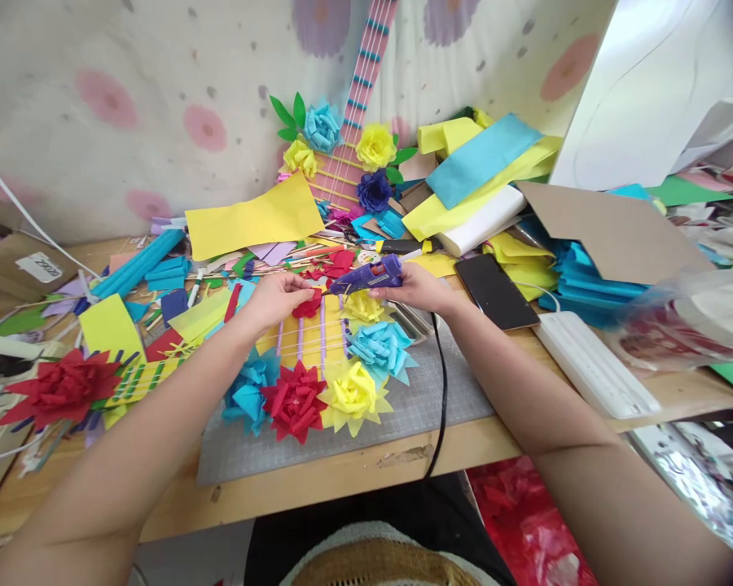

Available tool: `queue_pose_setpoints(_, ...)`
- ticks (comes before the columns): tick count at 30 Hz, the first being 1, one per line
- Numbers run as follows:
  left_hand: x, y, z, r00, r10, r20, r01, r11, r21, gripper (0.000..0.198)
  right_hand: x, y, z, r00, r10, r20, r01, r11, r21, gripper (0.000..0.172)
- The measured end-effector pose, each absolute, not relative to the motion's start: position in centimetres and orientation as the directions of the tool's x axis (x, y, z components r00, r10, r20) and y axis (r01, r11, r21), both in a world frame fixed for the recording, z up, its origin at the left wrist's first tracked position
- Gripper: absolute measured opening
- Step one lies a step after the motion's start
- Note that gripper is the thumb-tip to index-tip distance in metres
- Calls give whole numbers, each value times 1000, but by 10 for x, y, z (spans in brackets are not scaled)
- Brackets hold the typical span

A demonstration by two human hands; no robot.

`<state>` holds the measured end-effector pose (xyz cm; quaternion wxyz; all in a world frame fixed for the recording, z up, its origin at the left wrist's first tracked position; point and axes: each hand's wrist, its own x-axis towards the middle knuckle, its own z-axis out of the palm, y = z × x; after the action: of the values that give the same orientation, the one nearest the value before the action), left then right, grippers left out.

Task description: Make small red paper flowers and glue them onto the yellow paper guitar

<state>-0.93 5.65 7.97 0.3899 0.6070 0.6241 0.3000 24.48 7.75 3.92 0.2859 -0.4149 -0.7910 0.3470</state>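
A purple hot glue gun (370, 277) is gripped in my right hand (419, 289), its nozzle pointing left. My left hand (278, 299) pinches a small red paper flower (307, 304) close to the nozzle. Below both hands lies a yellow paper guitar (299, 338) with purple strips and white strings. Around its body sit a red flower (294, 401), a yellow flower (353, 395) and blue flowers (382, 350). The glue gun's black cord (443, 407) hangs down over the table edge.
A grey cutting mat (342, 456) lies under the guitar. Paper scraps cover the table's back and left. To the right are a phone (494, 291), a white power strip (595, 366) and cardboard (611, 228). A pink paper guitar (342, 163) leans on the back curtain.
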Motion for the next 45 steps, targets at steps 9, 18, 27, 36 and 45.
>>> queue_pose_setpoints(9, -8, 55, 84, 7, 985, -172, 532, 142, 835, 19, 242, 76, 43, -520, 833, 188, 471, 463, -751, 57)
queue_pose_setpoints(18, -6, 54, 86, -17, 981, -191, 544, 169, 822, 19, 244, 78, 41, -516, 830, 210, 496, 490, -717, 56)
queue_pose_setpoints(27, -7, 56, 81, -1, 984, -177, 519, 152, 841, 18, 244, 80, 38, -539, 790, 292, 428, 556, -712, 54)
queue_pose_setpoints(36, -7, 57, 78, 19, 979, -205, 495, 169, 852, 19, 243, 79, 40, -527, 802, 280, 435, 538, -722, 52)
queue_pose_setpoints(45, -6, 55, 80, 25, 971, -236, 496, 193, 847, 19, 243, 79, 40, -525, 792, 313, 407, 556, -724, 49)
